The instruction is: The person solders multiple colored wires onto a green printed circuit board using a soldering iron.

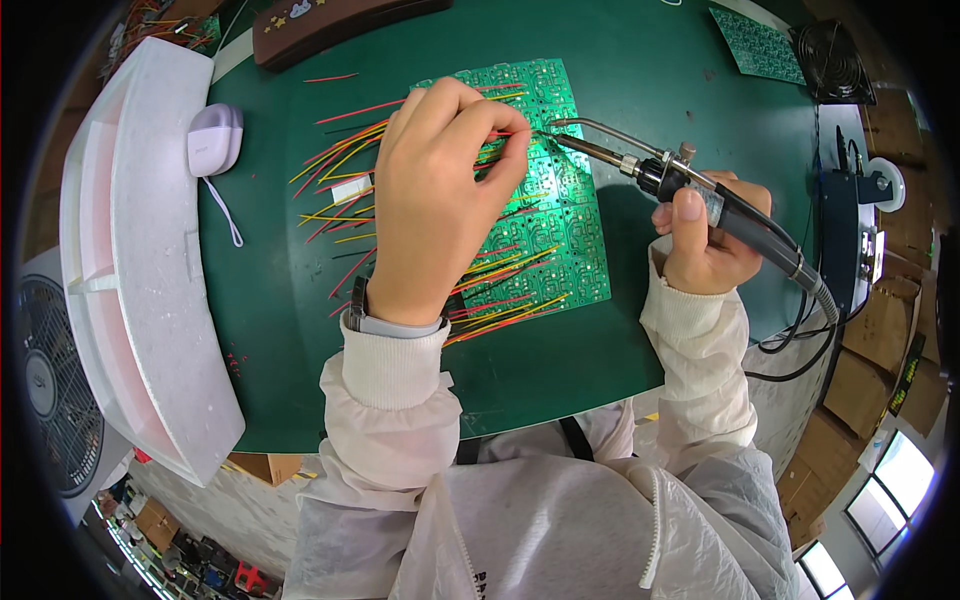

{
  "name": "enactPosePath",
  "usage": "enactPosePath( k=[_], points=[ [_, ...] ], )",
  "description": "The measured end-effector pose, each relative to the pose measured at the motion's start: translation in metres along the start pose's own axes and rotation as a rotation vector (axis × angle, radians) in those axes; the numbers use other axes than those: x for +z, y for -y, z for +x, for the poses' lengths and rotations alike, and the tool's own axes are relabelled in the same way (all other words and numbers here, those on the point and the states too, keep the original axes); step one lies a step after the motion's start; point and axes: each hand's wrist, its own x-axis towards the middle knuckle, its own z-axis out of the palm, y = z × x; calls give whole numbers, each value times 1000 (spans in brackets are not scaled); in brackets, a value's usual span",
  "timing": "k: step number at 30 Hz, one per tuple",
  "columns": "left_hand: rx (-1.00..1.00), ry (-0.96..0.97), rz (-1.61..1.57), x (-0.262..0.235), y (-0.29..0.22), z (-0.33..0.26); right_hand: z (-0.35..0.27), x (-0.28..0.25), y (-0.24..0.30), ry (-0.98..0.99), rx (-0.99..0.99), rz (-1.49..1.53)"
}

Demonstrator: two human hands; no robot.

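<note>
A green circuit board panel [575, 235] lies on the green mat, with red, yellow and black wires [505, 265] across it and past its left edge. Over its upper part, my left hand [440, 190] pinches a thin red wire [508, 133] between thumb and forefinger. My right hand [712, 240] is closed around a soldering iron [675, 180] with a thin metal feed tube [605, 129] alongside. The iron's tip points left, close to the pinched wire's end at the board; whether they touch I cannot tell. My left hand hides part of the wires and board.
A white foam tray [160, 250] stands along the left edge, near a lilac case [214, 140] with a strap. At the back lies a brown case [340, 25]. Another circuit board [757, 47] and a black fan [832, 62] are back right. The iron's cable [825, 300] hangs at right.
</note>
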Motion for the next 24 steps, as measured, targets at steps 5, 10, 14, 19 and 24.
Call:
enactPosePath(
  k=[5,10,14,19,24],
  points=[
    [14,1,15,0,1,0,-1,-2,-2,10,6,-14],
    [13,1,11,0,0,0,-2,-2,0,6,102,34],
    [7,12,5,0,1,0,0,-1,3,3,151,72],
    [13,2,0,0,1,-1,2,-3,5,28,195,101],
    [6,5,11,0,2,-1,2,-3,6,54,198,109]
  ],
)
